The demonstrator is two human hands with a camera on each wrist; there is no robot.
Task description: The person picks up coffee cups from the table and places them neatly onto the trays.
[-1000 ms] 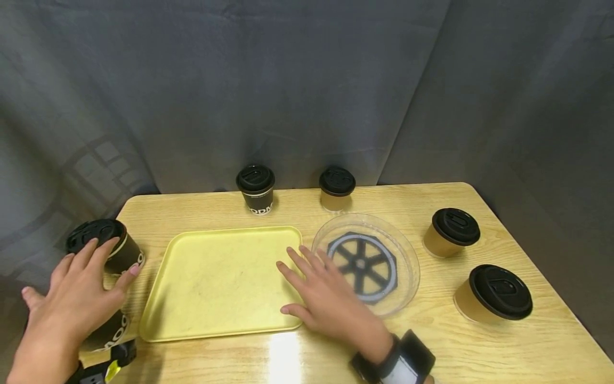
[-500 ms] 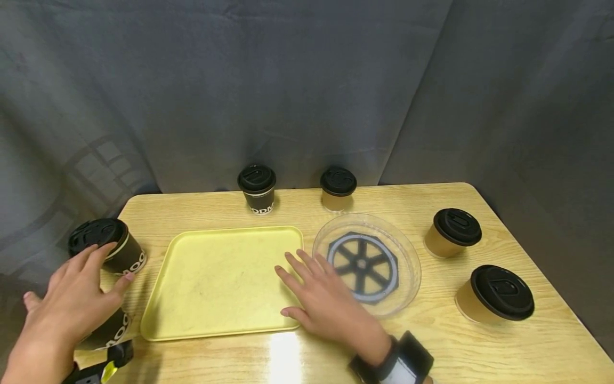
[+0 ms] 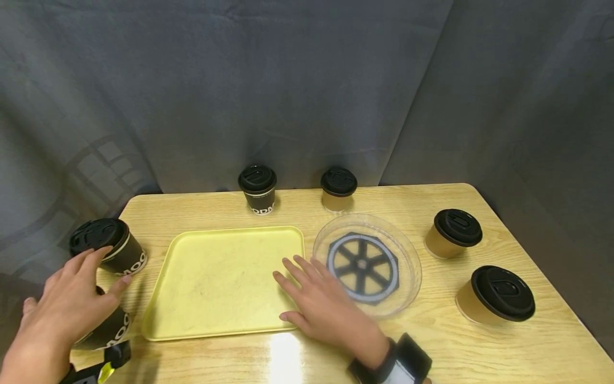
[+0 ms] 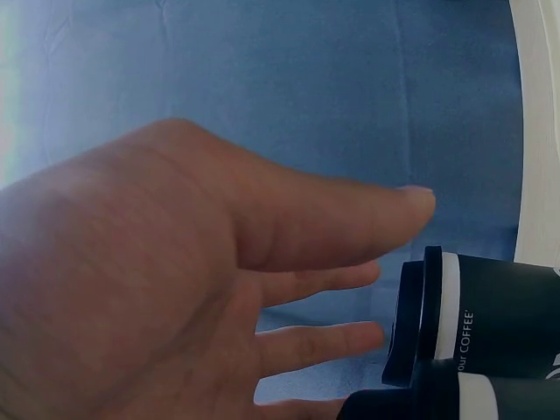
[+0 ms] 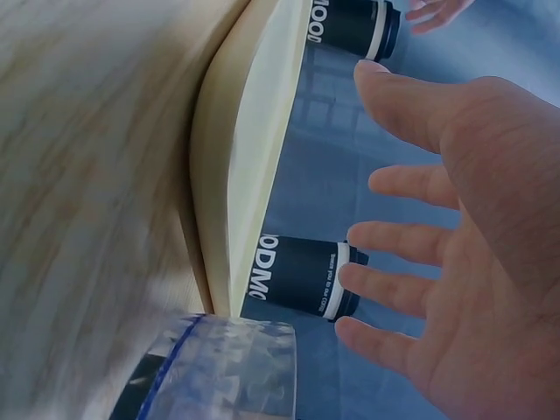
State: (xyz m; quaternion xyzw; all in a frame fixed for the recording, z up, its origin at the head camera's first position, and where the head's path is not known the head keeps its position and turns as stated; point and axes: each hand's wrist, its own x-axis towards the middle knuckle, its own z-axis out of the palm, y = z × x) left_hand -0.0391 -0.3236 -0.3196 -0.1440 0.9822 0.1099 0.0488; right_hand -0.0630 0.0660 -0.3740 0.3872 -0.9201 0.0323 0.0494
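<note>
While the left hand (image 3: 66, 305), fingers spread and holding nothing, hangs by two black cups (image 3: 127, 258) left of the yellow tray (image 3: 220, 288), and the right hand (image 3: 320, 305) likewise over its edge, gripping below the lids (image 3: 98, 232) seems steadiest.

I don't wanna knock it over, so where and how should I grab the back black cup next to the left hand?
Try curling around the round wall of the back black cup, just below its lid, coming from the side facing the yellow tray. It looks upright with that side open, while the other black cup crowds the near side. The lid might come loose.
</note>
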